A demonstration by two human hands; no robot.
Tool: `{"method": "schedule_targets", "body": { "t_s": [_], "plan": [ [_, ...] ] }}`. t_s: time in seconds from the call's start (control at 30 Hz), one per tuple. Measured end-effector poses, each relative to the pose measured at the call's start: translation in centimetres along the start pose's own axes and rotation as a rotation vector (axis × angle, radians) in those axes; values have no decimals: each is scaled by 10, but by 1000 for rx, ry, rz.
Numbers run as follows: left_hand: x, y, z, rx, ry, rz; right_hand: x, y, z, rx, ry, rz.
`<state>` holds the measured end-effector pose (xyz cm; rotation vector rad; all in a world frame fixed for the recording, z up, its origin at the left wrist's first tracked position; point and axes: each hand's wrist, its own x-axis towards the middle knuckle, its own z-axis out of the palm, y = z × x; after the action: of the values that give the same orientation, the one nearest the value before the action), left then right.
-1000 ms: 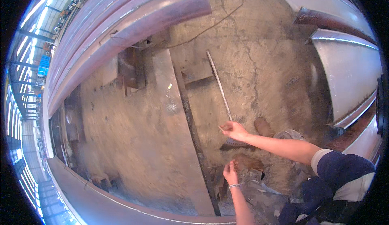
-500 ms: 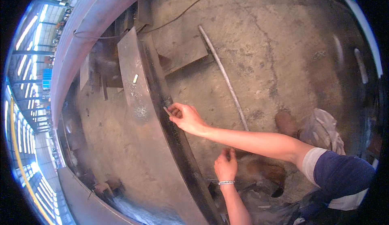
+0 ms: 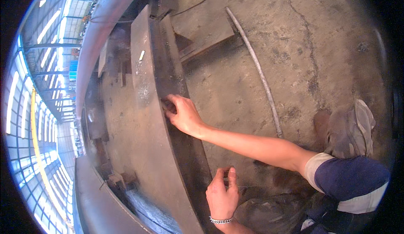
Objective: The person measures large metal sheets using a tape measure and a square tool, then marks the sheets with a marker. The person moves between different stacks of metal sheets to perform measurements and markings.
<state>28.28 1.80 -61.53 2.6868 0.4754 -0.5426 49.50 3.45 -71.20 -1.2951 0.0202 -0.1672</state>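
Note:
My right hand (image 3: 183,115) reaches across from the right to a long dark steel beam (image 3: 170,149). Its thumb and fingers are curled together at the beam's raised edge; a small dark thing seems to be between them, too shadowed to name. My left hand (image 3: 223,195), with a chain bracelet (image 3: 221,220) at the wrist, hovers close to the beam's near side. Its thumb and forefinger are raised and apart, and nothing shows between them. On the beam's upper face lies a short pale stick (image 3: 142,56), above a patch of whitish specks (image 3: 144,91).
A long thin metal rod (image 3: 259,72) lies on the concrete floor right of the beam. A flat steel plate (image 3: 208,44) juts out beside the beam. A big curved steel piece (image 3: 111,19) rises at the far left. A boot (image 3: 322,124) stands at right.
The view has shifted, moving the scene. My right hand's fingers have gone to the beam edge, and the thin piece seen in them is hidden. My left hand has moved nearer the beam.

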Motion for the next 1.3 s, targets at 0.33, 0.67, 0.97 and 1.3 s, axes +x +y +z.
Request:
{"method": "schedule_targets", "body": {
  "t_s": [0.33,0.67,0.97,1.3],
  "plan": [
    [-47,-13,-8,20,-2,16,-25,5,16,-93,39,-61],
    [-50,-23,-7,-60,-57,-103,-37,-12,7,-106,-267,65],
    [-49,-28,-5,-77,-97,-169,-47,-16,11,-106,-273,67],
    [-54,-23,-7,-91,-66,-126,-48,-10,13,-107,-168,-45]
  ]
}}
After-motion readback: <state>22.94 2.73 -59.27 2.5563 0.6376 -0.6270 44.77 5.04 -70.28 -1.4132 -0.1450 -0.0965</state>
